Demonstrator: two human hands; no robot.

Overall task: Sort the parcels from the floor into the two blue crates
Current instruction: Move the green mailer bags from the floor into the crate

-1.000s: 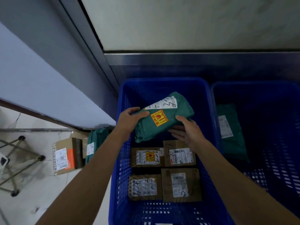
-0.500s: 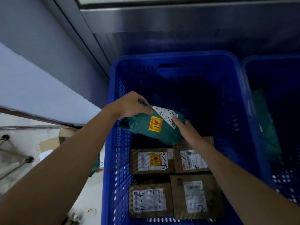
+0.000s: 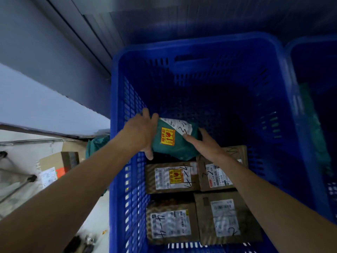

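The green parcel, grasped by the left grip and the right grip, hangs inside the left crate, just beyond four brown boxes already sorted; a carton and a green bag are left on the floor.

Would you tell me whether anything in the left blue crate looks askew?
Only the green parcel: it is tilted, unlike the brown boxes lying flat in rows, because the left hand and right hand hold it. Nothing looks damaged or spilled.
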